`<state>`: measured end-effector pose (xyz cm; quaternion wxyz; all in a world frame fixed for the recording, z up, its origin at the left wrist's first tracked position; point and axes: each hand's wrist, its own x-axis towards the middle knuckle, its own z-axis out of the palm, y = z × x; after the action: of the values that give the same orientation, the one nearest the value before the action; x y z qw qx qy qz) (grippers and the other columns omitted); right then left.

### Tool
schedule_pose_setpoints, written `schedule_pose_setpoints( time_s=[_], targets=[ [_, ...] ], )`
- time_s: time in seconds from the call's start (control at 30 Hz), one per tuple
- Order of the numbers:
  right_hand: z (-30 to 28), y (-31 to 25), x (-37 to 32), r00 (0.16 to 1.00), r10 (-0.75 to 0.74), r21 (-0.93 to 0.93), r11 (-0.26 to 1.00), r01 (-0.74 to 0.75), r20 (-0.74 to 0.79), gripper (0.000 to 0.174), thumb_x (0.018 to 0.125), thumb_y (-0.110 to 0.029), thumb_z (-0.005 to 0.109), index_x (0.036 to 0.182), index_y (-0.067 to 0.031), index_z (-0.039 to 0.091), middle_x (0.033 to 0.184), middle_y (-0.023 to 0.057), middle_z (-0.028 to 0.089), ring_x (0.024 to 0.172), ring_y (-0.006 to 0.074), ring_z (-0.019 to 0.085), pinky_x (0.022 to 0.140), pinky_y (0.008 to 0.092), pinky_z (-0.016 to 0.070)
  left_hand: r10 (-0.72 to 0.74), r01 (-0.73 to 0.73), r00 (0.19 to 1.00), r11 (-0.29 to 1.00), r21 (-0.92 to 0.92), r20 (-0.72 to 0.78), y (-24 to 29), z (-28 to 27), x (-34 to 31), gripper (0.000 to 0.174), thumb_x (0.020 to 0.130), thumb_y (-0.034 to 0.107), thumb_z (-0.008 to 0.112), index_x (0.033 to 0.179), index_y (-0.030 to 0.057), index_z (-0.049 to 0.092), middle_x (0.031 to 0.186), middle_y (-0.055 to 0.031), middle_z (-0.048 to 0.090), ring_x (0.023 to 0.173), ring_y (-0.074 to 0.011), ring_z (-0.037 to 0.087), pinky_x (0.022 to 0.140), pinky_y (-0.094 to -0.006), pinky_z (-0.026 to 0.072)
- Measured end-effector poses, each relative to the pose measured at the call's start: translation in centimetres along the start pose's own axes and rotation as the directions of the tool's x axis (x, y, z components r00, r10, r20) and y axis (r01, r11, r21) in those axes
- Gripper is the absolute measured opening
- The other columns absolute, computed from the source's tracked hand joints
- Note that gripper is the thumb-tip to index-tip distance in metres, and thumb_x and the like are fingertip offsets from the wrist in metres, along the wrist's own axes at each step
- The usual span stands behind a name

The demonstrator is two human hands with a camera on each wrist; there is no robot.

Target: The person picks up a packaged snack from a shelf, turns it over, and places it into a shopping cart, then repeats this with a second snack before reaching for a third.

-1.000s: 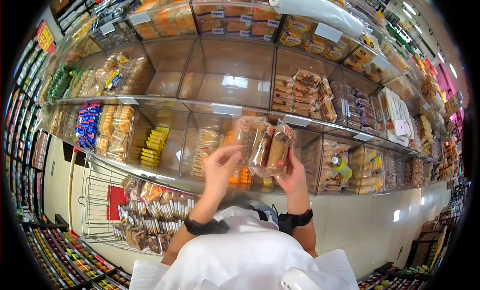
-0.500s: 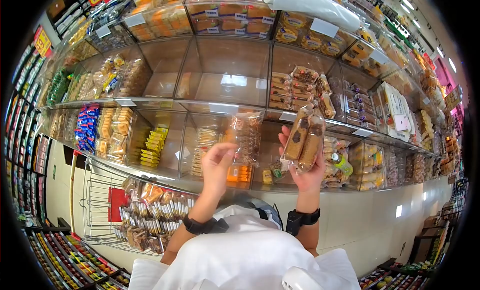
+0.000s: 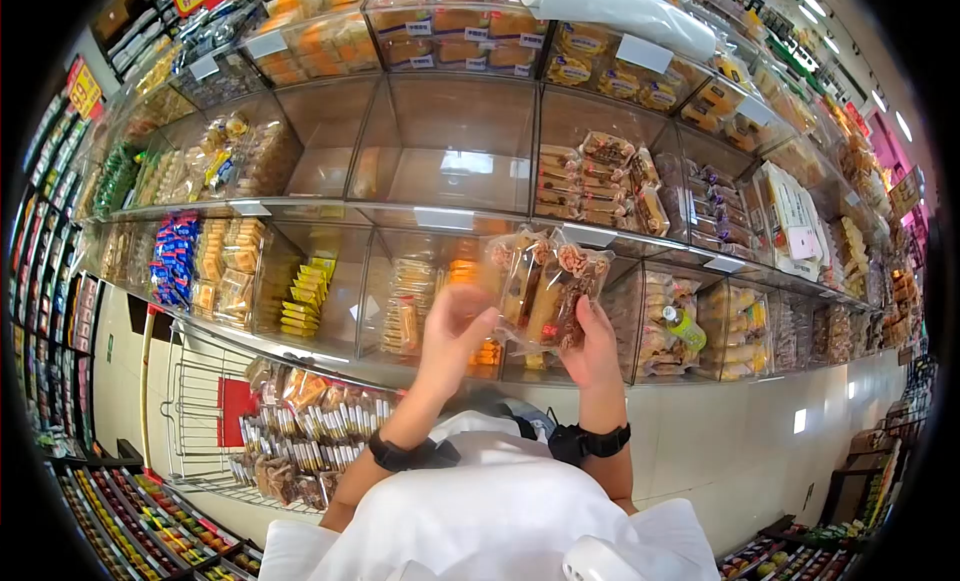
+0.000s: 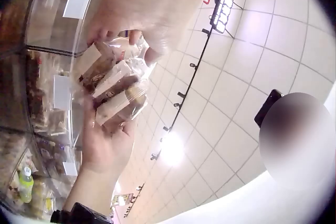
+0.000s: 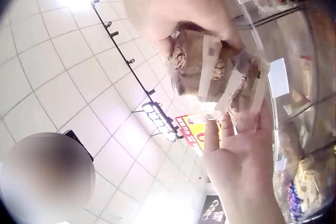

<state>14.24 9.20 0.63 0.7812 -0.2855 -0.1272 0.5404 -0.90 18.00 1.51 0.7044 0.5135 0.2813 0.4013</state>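
Observation:
Several clear-wrapped brown snack bars point(image 3: 545, 291), some with nut-like pieces on top, are held upright side by side before the lower shelf. My right hand point(image 3: 592, 349) grips them from the right, thumb in front. At their left edge, my left hand point(image 3: 455, 336) pinches the outermost packet, its fingertips blurred. From the left wrist view, the left hand point(image 4: 139, 14) is above the packets point(image 4: 115, 85) and the right hand point(image 4: 107, 142) below. In the right wrist view, the packets point(image 5: 210, 71) lie between my right hand point(image 5: 184, 6) and my left hand point(image 5: 239, 153); some fingers are hidden.
Clear shelf bins point(image 3: 455, 196) curve around in front, with similar bars point(image 3: 600, 186) in an upper bin. Yellow packets point(image 3: 308, 296) and a green-labelled bottle point(image 3: 684, 328) are lower down. A wire cart point(image 3: 200, 401) with packaged snacks stands at lower left.
Half a second ago the packets were apart, one at my left hand and two at my right. My right hand has moved left and turned, and the packets are together.

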Motion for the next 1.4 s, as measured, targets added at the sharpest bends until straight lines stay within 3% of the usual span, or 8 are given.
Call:
schedule_pose_setpoints(
  time_s=[0.43,0.57,0.9,0.93,1.07,1.2,1.33,1.4],
  targets=[
    [0.4,-0.6,-1.5,1.0,-0.018,-0.076,0.997,0.016,-0.023,0.038,0.087,-0.025,0.047,0.117,-0.0009,0.042,0.111,0.0103,0.053,0.101,0.024,0.053,0.085,0.0401,0.0438,0.078,-0.077,0.997,0.993,0.094,-0.009,-0.3,0.8,-0.2,0.051,0.071,0.004,0.064,0.111,0.0064,0.033,0.101,-0.0085,0.048,0.087,-0.0139,0.051,0.07,-0.0256,0.0445],
    [0.4,-1.2,-2.3,0.998,0.015,-0.031,0.999,-0.013,0.055,0.042,0.088,-0.028,0.046,0.119,-0.0003,0.04,0.115,0.0107,0.051,0.104,0.0243,0.051,0.087,0.0407,0.0421,-0.055,0.049,0.998,0.99,-0.134,-0.041,0.7,1.1,-0.7,0.049,0.073,0.003,0.061,0.113,0.0077,0.033,0.102,-0.0088,0.049,0.087,-0.0145,0.051,0.068,-0.0247,0.0453],
    [3.5,-4.0,-1.9,0.952,-0.132,-0.028,0.989,0.145,0.277,0.064,0.085,-0.034,0.047,0.131,0.0032,0.023,0.134,0.0228,0.027,0.124,0.0343,0.028,0.101,0.0409,0.0261,-0.041,0.018,0.992,0.981,-0.192,-0.117,0.5,0.8,-0.9,0.047,0.074,-0.001,0.059,0.113,0.008,0.033,0.101,-0.008,0.048,0.085,-0.0133,0.051,0.068,-0.025,0.0462],
    [3.4,-4.4,-2.0,0.929,-0.107,-0.088,0.985,0.147,0.354,0.071,0.084,-0.04,0.046,0.135,-0.0046,0.013,0.138,0.0242,0.014,0.129,0.0343,0.016,0.105,0.0424,0.015,-0.033,0.014,0.993,0.986,-0.167,-0.116,0.5,0.8,-1.0,0.046,0.074,-0.001,0.058,0.113,0.0077,0.033,0.102,-0.0082,0.048,0.086,-0.0133,0.051,0.068,-0.0248,0.0456],
    [3.2,-4.8,-2.3,0.878,-0.137,0.242,0.97,0.024,0.459,0.074,0.082,-0.04,0.049,0.136,-0.0065,0.012,0.14,0.0221,0.01,0.131,0.0334,0.007,0.106,0.0452,0.0046,-0.017,0.002,0.994,0.99,-0.138,-0.112,0.4,0.7,-1.1,0.047,0.075,-0.002,0.058,0.113,0.0063,0.032,0.104,-0.0095,0.047,0.088,-0.0145,0.051,0.069,-0.0259,0.0458],
    [3.9,-4.0,-1.7,0.868,-0.237,-0.012,0.963,0.269,0.437,0.074,0.081,-0.04,0.053,0.135,-0.0052,0.016,0.141,0.0202,0.004,0.132,0.0271,0.006,0.104,0.0422,0.0177,-0.01,-0.003,0.993,0.994,-0.107,-0.119,0.3,0.7,-1.1,0.047,0.075,-0.002,0.057,0.113,0.0057,0.032,0.105,-0.0103,0.047,0.089,-0.0155,0.052,0.071,-0.0266,0.0462],
    [2.2,-1.7,-2.0,0.969,-0.061,-0.112,0.99,0.09,0.241,0.052,0.088,-0.019,0.047,0.132,-0.0038,0.024,0.125,0.0081,0.041,0.112,0.0191,0.043,0.093,0.0334,0.0358,-0.003,-0.005,0.992,0.998,-0.07,-0.123,0.3,0.7,-1.2,0.046,0.075,-0.002,0.058,0.113,0.0053,0.032,0.105,-0.0107,0.048,0.09,-0.0156,0.052,0.073,-0.0272,0.0461],
    [3.0,-1.0,-2.1,0.984,-0.051,-0.268,0.959,0.096,0.168,0.053,0.088,-0.02,0.048,0.133,-0.0041,0.024,0.125,0.0072,0.041,0.112,0.0176,0.043,0.093,0.0319,0.0358,0.014,-0.017,0.992,0.999,-0.029,-0.127,0.0,0.5,-1.2,0.046,0.075,-0.002,0.058,0.113,0.0055,0.032,0.105,-0.0106,0.048,0.091,-0.0155,0.052,0.074,-0.0274,0.0459]
  ],
)
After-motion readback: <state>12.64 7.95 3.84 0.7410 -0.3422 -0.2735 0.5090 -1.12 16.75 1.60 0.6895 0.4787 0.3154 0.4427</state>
